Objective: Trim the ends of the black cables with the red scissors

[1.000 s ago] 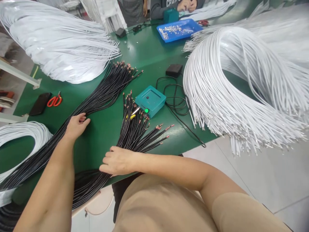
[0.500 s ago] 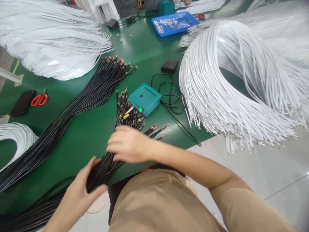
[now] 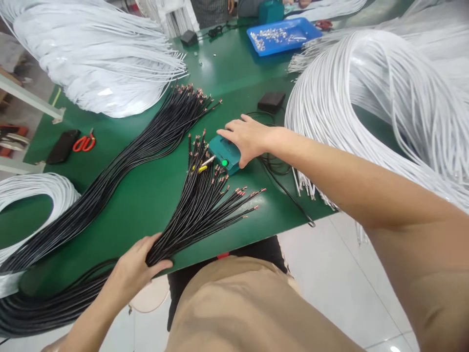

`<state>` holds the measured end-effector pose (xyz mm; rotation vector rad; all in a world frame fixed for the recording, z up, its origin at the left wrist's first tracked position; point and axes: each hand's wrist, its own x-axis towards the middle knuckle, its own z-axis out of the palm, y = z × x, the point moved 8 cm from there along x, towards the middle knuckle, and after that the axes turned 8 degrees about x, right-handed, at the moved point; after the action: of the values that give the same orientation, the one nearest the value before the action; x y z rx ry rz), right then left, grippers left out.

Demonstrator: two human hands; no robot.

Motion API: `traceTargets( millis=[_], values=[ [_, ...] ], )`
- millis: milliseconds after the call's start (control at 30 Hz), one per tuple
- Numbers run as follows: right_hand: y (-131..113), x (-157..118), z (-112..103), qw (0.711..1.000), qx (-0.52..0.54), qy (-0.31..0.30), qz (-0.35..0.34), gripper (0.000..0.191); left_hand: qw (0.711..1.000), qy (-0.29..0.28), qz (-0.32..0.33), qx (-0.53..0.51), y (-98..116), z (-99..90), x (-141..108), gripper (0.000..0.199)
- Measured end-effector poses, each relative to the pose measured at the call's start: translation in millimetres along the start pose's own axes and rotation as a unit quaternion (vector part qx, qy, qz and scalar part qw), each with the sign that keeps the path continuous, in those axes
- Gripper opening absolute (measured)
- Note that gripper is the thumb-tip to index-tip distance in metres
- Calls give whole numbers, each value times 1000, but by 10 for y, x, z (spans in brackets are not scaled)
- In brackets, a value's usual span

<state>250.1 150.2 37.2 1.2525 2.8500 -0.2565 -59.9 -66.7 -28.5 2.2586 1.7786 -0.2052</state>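
Our left hand (image 3: 137, 264) gripping black wire bundle (image 3: 183, 220) at surface's (image 3: 146, 195) near edge. Right hand (image 3: 247, 139) spans teal box (image 3: 221, 149) farther in from edge; whether gripping, we cannot tell.

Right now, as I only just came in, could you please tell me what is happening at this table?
The person's left-hand grip is closed around the near bundle of black cables, which fans out toward a teal box with a lit green spot. The right-hand grip is spread over that box; how firmly it holds, I cannot tell. A second black bundle lies to the left on the green table, and looped white cables lie to the right.
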Motion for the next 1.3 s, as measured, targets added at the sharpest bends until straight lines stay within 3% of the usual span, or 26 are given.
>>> traceTargets(
  millis=[233, 367, 467, 633, 733, 800, 1000, 1167, 1233, 1300],
  values=[
    [517, -498, -98, 989, -25, -21, 145, 110, 979, -16, -204, -21, -567, -341, 217, 64],
    [627, -683, -83, 987, -8, 12, 163, 112, 981, -18, -191, -18, -731, -406, 330, 66],
    [620, -720, -65, 984, 12, 21, 174, 117, 992, 29, -120, 36, -581, -396, 344, 71],
    [629, -691, -24, 984, 25, 20, 174, 121, 980, 143, 0, 141, 33, -323, 393, 111],
    [660, -683, 1, 985, 32, 28, 165, 123, 970, 181, 26, 162, 246, -323, 539, 110],
    [669, -686, 5, 986, 35, 33, 161, 123, 970, 181, 23, 160, 239, -341, 667, 102],
    [643, -694, -28, 988, 34, 37, 143, 117, 963, 216, -26, 158, -41, -526, 911, 74],
    [658, -724, -37, 987, 51, 47, 148, 112, 961, 223, -65, 148, -208, -575, 991, 69],
    [520, -768, -83, 985, 39, 70, 153, 105, 962, 221, -63, 148, -215, -560, 1000, 69],
    [222, -834, -147, 981, 23, 115, 152, 94, 962, 221, -57, 148, -196, -541, 993, 70]
  ],
)
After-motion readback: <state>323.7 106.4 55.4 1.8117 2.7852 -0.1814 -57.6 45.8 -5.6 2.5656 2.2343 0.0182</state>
